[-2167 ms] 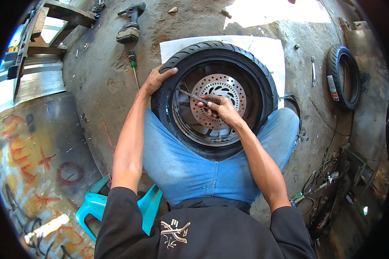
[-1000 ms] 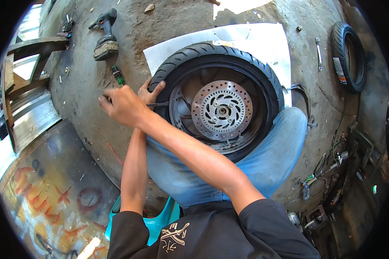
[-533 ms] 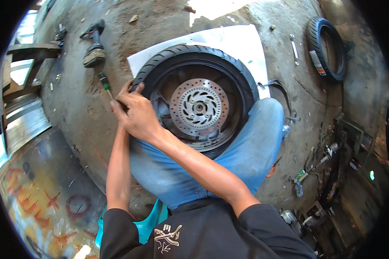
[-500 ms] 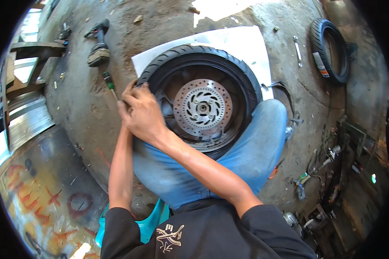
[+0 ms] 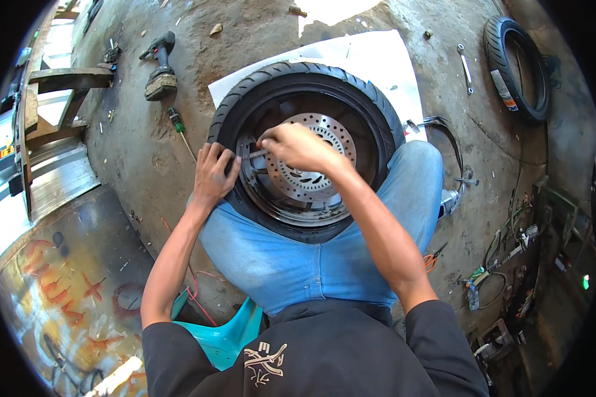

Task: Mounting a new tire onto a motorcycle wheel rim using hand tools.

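Observation:
A wheel with a black tyre and drilled silver brake disc lies between my jeaned legs, on white sheeting. My left hand grips the tyre's left side with bent fingers. Over the rim's left, my right hand is closed on a narrow metal tool, perhaps a tyre lever; its far end by my left thumb is hard to make out. A green-handled screwdriver lies on the floor just left of the wheel.
A cordless drill lies upper left, beside wooden framing. At right are a spanner, spare tyre and tangled hoses. A painted panel is lower left, a turquoise plastic piece beneath me.
My right hand has swung from outside the tyre's left edge rightward over the rim and disc. My left hand has shifted lower along the tyre.

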The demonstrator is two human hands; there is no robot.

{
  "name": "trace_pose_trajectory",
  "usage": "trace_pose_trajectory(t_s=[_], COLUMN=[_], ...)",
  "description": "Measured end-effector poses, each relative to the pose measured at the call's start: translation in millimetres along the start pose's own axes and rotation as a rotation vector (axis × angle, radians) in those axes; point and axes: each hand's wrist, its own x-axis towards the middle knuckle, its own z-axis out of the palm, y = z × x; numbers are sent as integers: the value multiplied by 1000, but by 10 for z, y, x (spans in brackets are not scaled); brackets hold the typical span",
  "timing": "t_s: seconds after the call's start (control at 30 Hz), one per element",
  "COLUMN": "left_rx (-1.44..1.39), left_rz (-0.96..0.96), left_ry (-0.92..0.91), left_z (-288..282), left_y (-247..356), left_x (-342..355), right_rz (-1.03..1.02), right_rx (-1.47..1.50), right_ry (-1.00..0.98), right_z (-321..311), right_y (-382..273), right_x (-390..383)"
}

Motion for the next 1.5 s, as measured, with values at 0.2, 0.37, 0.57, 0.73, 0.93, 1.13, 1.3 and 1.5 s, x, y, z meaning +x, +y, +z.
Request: trace_pose_trajectory(t_s=[0.2, 0.37, 0.57, 0.73, 0.93, 1.13, 1.3, 1.5], left_rx=[-386, -296, -472, -644, -443, -641, -625, -664], left_rz=[156, 174, -92, -368, -608, -878, -828, -804], left_ry=[-510, -804, -1011, -38, -55, -656, -579, -575], left_z=[33, 675, 504, -124, 73, 433, 533, 420], left_y=[847, 1458, 1473, 431, -603, -739, -792, -637], left_x=[-239, -445, -91, 343, 1190, 1821, 1812, 1841], right_rz=[143, 153, 145, 242, 197, 195, 167, 106], right_rx=[420, 674, 356, -7, -93, -47, 6, -4], right_ry=[54, -63, 241, 202, 360, 441, 452, 480], right_z=[-904, -873, -380, -317, 19, 176, 213, 264], right_y=[15, 162, 481, 319, 393, 448, 582, 625], right_x=[-816, -1001, -923, -773, -492, -443, -407, -331])
